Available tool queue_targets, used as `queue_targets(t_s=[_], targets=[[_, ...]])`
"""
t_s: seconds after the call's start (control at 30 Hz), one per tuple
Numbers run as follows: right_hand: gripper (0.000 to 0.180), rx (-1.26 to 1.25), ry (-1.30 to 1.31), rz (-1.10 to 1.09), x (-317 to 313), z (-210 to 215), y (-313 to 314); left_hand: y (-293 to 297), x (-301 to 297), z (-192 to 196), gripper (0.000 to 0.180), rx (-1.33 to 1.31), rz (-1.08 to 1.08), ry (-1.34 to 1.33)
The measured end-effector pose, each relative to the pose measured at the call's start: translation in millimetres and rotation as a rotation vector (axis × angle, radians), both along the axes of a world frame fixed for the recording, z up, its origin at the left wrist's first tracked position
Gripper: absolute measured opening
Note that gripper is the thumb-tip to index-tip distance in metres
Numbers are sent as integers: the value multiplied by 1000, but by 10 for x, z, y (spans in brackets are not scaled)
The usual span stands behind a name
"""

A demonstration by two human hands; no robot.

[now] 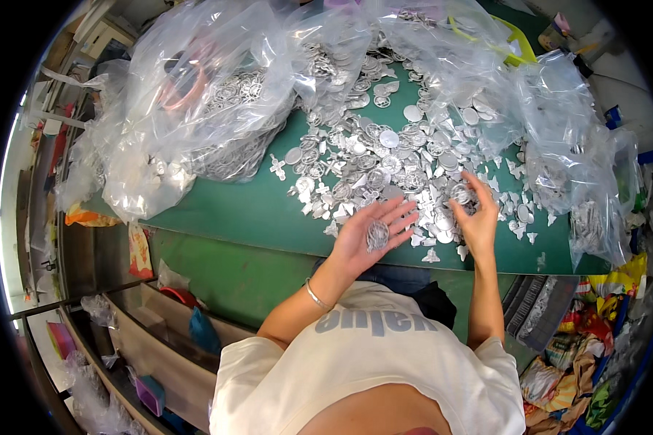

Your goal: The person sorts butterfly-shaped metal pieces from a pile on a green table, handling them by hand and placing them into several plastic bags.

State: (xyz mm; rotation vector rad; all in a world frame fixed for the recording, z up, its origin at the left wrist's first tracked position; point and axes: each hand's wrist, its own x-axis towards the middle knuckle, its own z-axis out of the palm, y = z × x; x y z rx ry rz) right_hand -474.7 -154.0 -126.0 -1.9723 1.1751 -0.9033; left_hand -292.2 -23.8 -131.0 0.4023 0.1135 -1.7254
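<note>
Palm up, my left hand (366, 235) carries a round, openwork silver-grey metal medallion (377, 236) on outstretched fingers and palm. The hand is over the near edge of the green table (218, 221). To its right, my right hand (480, 221) has its thumb and forefinger curved around another round openwork medallion (461, 193) at the heap's right side. Its other fingers are partly hidden. Before both hands spreads a loose heap of flat metal pieces (355, 152): discs, rings, crosses and small figure shapes.
Clear plastic bags (189, 130) filled with metal pieces bulge at the left; more bags (573, 145) lie along the right. A yellow-green basket (519, 45) sits at the far right. Drawers (167, 341) stand open at lower left. Colourful sacks (559, 377) and a grey crate (533, 312) are at lower right.
</note>
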Motion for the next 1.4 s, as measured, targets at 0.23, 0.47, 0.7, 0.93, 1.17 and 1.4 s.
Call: queue_targets(t_s=[0.23,0.47,0.7,0.93,1.17,1.4], targets=[[28,79,-17,525,255,74,249,96,-186,-218,39,199,-110,-74],[20,-360,176,101,621,-246,-28,122,-178,-62,34,155,-146,-379],[14,552,-134,413,465,161,223,107,-112,83,31,245,-28,-27],[15,-308,185,479,684,-76,215,299,-82,-232,30,102,-267,-183],[14,-269,114,74,551,-144,25,345,-102,60,27,160,-171,-231],[23,-374,256,362,667,-69,269,394,-129,-259,25,100,-109,129]])
